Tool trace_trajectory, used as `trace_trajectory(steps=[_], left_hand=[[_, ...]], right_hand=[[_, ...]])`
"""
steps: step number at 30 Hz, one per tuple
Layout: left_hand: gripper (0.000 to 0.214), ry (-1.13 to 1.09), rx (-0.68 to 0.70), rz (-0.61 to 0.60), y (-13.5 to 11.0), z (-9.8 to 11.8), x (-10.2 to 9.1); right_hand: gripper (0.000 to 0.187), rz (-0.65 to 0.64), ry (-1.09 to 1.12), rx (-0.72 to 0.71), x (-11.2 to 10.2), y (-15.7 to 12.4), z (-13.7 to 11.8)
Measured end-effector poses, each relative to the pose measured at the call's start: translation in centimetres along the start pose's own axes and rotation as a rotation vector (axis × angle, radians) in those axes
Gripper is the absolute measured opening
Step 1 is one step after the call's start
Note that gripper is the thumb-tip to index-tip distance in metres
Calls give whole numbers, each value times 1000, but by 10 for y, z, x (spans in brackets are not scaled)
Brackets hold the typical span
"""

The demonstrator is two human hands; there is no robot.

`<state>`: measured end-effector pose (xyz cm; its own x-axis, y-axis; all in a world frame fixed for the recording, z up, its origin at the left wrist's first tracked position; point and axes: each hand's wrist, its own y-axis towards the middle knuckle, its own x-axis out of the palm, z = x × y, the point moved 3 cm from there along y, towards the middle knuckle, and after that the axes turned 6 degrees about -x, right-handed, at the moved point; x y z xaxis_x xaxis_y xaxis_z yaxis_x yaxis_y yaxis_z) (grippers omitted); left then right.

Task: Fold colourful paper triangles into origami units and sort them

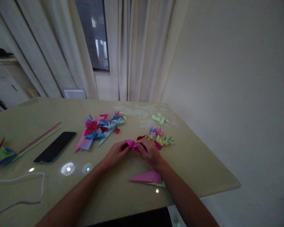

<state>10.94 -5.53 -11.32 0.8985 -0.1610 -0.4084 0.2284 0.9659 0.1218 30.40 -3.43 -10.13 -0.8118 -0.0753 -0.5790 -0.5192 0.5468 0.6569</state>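
Observation:
Both my hands rest on the table (198, 164) and pinch a small magenta folded paper piece (132, 144) between them. My left hand (115, 153) grips its left side with curled fingers. My right hand (149, 151) presses on its right side, fingers closed over it. Just beyond my right hand lies a cluster of small folded paper shapes (160, 138) in purple, pink, yellow and green. A pink folded paper triangle (148, 177) lies between my forearms near the table's front edge.
A pile of folded paper figures (99, 126) in red, blue and purple lies at centre left. A black phone (55, 147), two thin sticks (39, 139) and a white cable (16, 189) lie further left. A pale green paper shape (160, 118) sits at the back. Curtains and a window stand behind.

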Motion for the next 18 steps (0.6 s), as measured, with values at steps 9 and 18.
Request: trace_trajectory(steps=[9,18], left_hand=[[37,19,-7,1,-2,-3,0],[36,15,-14,-1,-1,-4,0]], right_hand=[[32,16,3,0,-2,-1,-3],[30,18,6,-2,0,0,-3]])
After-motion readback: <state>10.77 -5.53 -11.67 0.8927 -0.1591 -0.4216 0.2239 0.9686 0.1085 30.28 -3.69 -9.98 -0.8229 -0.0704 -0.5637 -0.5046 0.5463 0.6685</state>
